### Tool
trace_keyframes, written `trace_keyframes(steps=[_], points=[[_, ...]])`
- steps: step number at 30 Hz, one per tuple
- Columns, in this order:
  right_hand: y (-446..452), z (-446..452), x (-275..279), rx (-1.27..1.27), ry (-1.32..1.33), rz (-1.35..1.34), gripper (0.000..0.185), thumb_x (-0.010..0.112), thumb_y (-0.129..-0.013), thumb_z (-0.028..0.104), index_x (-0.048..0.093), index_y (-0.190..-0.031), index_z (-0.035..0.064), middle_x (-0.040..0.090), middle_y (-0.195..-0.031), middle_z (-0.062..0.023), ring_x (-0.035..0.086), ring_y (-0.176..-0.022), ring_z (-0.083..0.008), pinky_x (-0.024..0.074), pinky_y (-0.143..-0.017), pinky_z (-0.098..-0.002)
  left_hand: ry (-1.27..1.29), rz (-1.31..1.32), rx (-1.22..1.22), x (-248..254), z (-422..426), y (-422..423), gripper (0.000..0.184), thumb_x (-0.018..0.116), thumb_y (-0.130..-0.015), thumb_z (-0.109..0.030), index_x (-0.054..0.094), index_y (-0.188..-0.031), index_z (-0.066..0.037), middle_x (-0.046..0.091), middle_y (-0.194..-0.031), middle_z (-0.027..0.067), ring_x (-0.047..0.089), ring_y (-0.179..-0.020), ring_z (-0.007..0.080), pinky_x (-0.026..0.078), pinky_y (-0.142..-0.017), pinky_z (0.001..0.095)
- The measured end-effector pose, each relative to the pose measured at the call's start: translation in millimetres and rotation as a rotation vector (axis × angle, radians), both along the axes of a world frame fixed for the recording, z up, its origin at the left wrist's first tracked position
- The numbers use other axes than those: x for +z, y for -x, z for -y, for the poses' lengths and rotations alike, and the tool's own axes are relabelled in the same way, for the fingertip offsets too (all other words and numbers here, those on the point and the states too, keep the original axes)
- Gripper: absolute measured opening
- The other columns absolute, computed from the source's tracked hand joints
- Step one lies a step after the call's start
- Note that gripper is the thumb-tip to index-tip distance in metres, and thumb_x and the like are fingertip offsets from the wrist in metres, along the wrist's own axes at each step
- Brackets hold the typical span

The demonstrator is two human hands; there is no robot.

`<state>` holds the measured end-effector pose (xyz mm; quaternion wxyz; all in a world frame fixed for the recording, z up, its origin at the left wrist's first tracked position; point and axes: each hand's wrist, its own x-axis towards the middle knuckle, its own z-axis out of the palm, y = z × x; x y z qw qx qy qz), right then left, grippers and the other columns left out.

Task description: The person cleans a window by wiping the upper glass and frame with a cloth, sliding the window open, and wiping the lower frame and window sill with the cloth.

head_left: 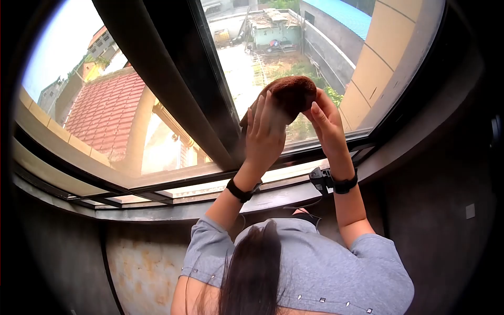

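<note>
A dark brown cloth (pixel 294 94) is bunched up in front of the window pane. My left hand (pixel 265 126) lies against its lower left side, with fingers pointing up and partly blurred. On the right edge of the cloth, my right hand (pixel 326 118) grips it, with the thumb raised in front and the fingers behind. Black bands circle both wrists, and a small black device sits by the right one.
Dark window frame bars (pixel 173 84) run diagonally to the left of the cloth. Below is a grey sill (pixel 273 200) with a thin cable. A white switch plate (pixel 470 211) is on the dark wall at right. Roofs and a yard show outside.
</note>
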<state>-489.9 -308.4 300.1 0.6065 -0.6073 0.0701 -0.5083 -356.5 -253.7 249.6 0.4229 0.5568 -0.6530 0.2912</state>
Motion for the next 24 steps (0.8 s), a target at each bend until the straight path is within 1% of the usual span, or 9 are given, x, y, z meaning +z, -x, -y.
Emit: trace_keyframes(steps=[1,4,7,9,10,13,15,21,24], points=[[3.4,-3.0,4.1,-0.082,0.024,0.004,0.034,0.052,-0.087,0.018,0.044,-0.112,-0.0032,0.053,-0.106,-0.0083,0.05,-0.1,-0.0137,0.0393,-0.087,-0.0254,0.012,-0.004,-0.011,-0.6,14.4,6.6,0.034,0.054,-0.076,-0.009,0.053,-0.11,-0.001,0.036,-0.131,0.0191,0.033,-0.123,0.0333,0.03,-0.097,0.0493],[10.9,-5.7,2.8,-0.712,0.376,-0.179,0.041,0.06,-0.081,0.017,0.043,-0.112,-0.0048,0.053,-0.098,-0.0117,0.052,-0.096,-0.0185,0.0421,-0.084,-0.0299,0.061,0.059,-0.064,-2.4,54.7,33.7,0.034,0.052,-0.078,-0.01,0.054,-0.11,-0.004,0.033,-0.134,0.014,0.032,-0.124,0.0299,0.026,-0.098,0.0474],[25.6,0.3,-3.8,-1.261,0.593,-0.44,0.059,0.066,-0.074,0.014,0.034,-0.121,-0.0038,0.042,-0.112,-0.0198,0.045,-0.101,-0.033,0.0367,-0.089,-0.0394,-0.029,0.107,-0.141,12.4,71.4,62.4,0.04,0.047,-0.078,-0.013,0.051,-0.117,-0.008,0.028,-0.139,0.0088,0.026,-0.129,0.0238,0.017,-0.103,0.0442],[42.0,5.5,-6.0,-1.417,0.571,-0.49,0.068,0.067,-0.073,0.013,0.028,-0.126,-0.0016,0.036,-0.119,-0.0204,0.041,-0.106,-0.0339,0.0348,-0.091,-0.0401,0.035,0.069,-0.257,27.4,73.7,74.1,0.043,0.05,-0.076,-0.011,0.049,-0.118,-0.006,0.028,-0.139,0.0076,0.028,-0.127,0.0221,0.022,-0.1,0.0458],[48.1,7.0,-6.2,-1.527,0.648,-0.503,0.064,0.066,-0.072,0.009,0.032,-0.126,-0.0008,0.036,-0.121,-0.0211,0.04,-0.11,-0.035,0.035,-0.092,-0.0409,-0.011,0.116,-0.239,31.3,73.0,76.7,0.049,0.047,-0.077,-0.011,0.043,-0.126,-0.01,0.026,-0.14,0.0061,0.026,-0.129,0.0206,0.019,-0.101,0.0445],[54.2,12.8,-4.4,-1.421,0.935,-0.734,0.057,0.06,-0.072,0.004,0.036,-0.124,-0.0008,0.034,-0.126,-0.023,0.037,-0.115,-0.0374,0.0348,-0.094,-0.0421,-0.027,0.196,-0.223,23.2,74.7,73.2,0.049,0.046,-0.079,-0.012,0.042,-0.128,-0.015,0.026,-0.141,0.0036,0.024,-0.13,0.0179,0.009,-0.105,0.043],[48.2,22.3,-23.2,-1.207,0.797,-0.655,0.049,0.047,-0.074,0.004,0.038,-0.122,-0.0019,0.033,-0.128,-0.0259,0.04,-0.113,-0.0404,0.0381,-0.092,-0.0415,-0.048,0.222,-0.199,5.6,72.9,68.1,0.049,0.046,-0.079,-0.013,0.042,-0.128,-0.016,0.026,-0.141,0.0024,0.024,-0.13,0.0168,0.007,-0.106,0.0429],[38.5,5.5,-85.7,-1.111,0.776,-0.759,0.05,0.056,-0.07,0.008,0.041,-0.117,-0.002,0.038,-0.117,-0.0253,0.043,-0.107,-0.0409,0.0415,-0.086,-0.0416,-0.137,0.336,-0.073,-62.4,48.3,38.8,0.046,0.049,-0.079,-0.022,0.046,-0.125,-0.022,0.028,-0.14,-0.0024,0.027,-0.128,0.0126,0.007,-0.105,0.0419],[23.6,-4.4,-129.0,-0.98,0.782,-0.732,0.053,0.056,-0.068,0.002,0.04,-0.119,0.0001,0.032,-0.121,-0.0264,0.041,-0.107,-0.0428,0.0418,-0.086,-0.0424,-0.17,0.283,-0.043,-125.5,36.1,17.3,0.045,0.05,-0.078,-0.023,0.048,-0.123,-0.023,0.032,-0.138,-0.003,0.03,-0.126,0.0119,0.014,-0.104,0.039]])
